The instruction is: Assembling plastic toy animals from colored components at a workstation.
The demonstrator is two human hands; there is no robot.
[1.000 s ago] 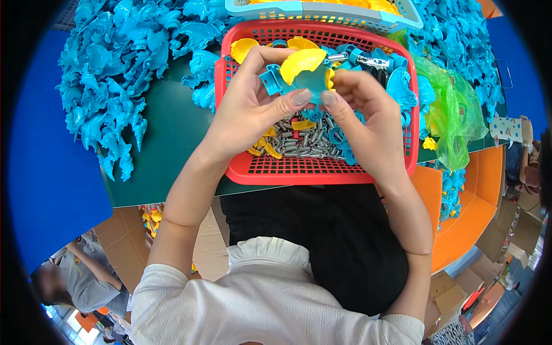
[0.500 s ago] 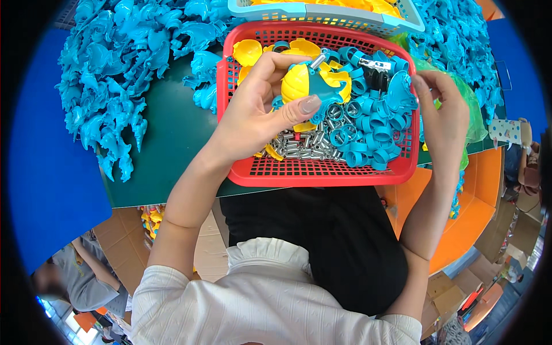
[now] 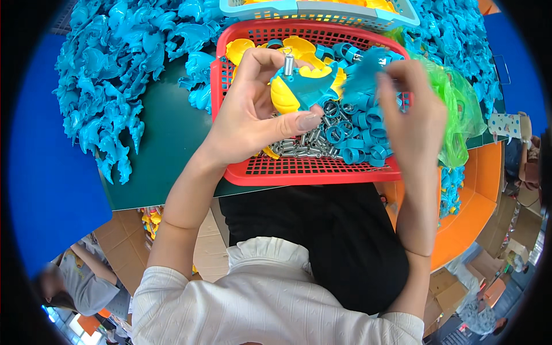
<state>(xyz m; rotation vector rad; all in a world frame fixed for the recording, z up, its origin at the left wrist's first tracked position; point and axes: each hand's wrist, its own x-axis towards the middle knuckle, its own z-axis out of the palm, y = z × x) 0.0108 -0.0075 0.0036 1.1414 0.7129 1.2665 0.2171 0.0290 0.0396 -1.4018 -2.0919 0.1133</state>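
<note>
Right hand (image 3: 411, 109) back over red basket (image 3: 313, 172), lifted off green bag (image 3: 457, 109) side where it reached half a second ago; now pinches blurred blue piece (image 3: 362, 72), so fresh part is fetched. Left hand (image 3: 253, 115) closed around yellow-and-blue toy (image 3: 302, 86), held above basket, small metal spring (image 3: 289, 62) standing upright at its top. Toy's long axis runs left-right, blue tip toward right hand.

A basket (image 3: 310, 172) sits at the frame's centre top on my table (image 3: 167, 149), with loose small parts (image 3: 345, 132) inside. A heap of moulded pieces (image 3: 121, 75) fills the upper left. Another basket (image 3: 322, 10) lies behind, along the top edge.
</note>
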